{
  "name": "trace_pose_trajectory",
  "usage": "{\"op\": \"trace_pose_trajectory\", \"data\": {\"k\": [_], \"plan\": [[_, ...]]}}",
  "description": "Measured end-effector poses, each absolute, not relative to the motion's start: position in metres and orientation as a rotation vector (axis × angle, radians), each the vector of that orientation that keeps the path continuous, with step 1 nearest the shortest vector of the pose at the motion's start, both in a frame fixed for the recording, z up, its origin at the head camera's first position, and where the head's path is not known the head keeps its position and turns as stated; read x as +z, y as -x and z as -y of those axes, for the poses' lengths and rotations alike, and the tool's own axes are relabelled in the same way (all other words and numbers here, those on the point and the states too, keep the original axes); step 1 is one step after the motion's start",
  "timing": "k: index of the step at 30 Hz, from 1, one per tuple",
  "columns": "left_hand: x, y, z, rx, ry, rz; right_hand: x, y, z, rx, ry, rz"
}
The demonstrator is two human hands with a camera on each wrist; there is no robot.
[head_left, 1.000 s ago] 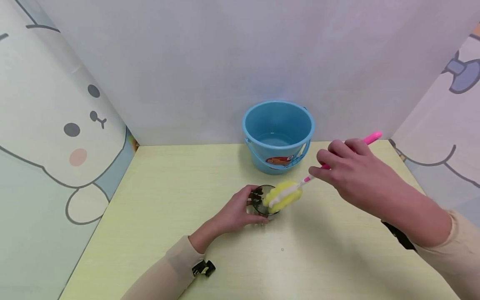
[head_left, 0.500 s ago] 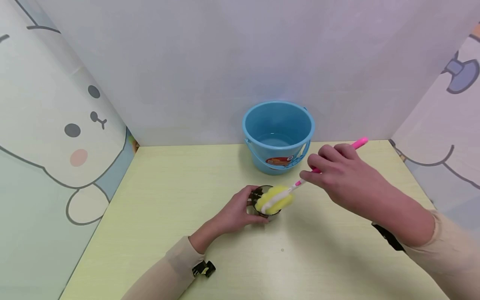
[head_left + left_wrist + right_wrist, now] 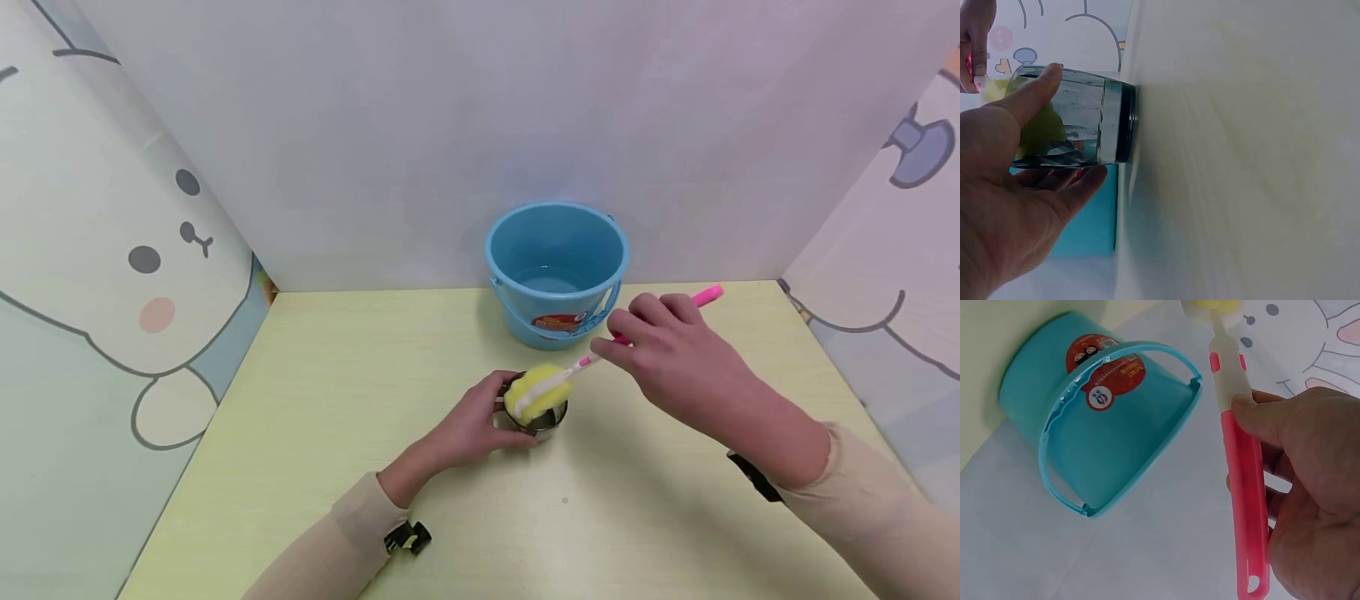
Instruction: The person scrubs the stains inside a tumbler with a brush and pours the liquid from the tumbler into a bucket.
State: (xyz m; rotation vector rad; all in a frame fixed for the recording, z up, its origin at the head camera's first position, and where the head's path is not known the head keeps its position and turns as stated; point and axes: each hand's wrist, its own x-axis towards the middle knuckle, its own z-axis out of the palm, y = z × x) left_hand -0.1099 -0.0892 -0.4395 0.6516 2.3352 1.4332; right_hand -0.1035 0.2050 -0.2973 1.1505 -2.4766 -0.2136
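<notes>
My left hand (image 3: 474, 425) grips a dark tinted glass (image 3: 1082, 119) that stands upright on the table, thumb on the near side and fingers round the far side. My right hand (image 3: 667, 354) holds a sponge cup brush by its pink handle (image 3: 1247, 500), thumb along the neck. The brush's yellow sponge head (image 3: 536, 392) is at the glass mouth, tilted down to the left. Through the glass wall in the left wrist view, part of the yellow sponge (image 3: 1044, 131) shows inside.
Behind the glass, a light blue bucket (image 3: 517, 312) stands at the back of the pale yellow table (image 3: 360, 358), its handle hanging down in front. A white wall (image 3: 375, 167) rises at the back, and cartoon-printed panels (image 3: 90, 250) flank both sides.
My right hand has moved left and slightly down with the brush, bringing the sponge head from the glass's right rim into its mouth. The left hand and glass have stayed put.
</notes>
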Motion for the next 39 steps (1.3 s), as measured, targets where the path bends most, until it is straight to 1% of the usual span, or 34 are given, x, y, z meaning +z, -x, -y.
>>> {"op": "trace_pose_trajectory", "data": {"k": [15,39], "plan": [[-0.438,0.108,0.090,1.420,-0.638,-2.349,-0.313,0.102,-0.207,-0.234,-1.016,2.525],[-0.438,0.108,0.090,1.437,-0.637,-2.341,-0.333,0.102,-0.243,0.004,-0.968,2.593]]}}
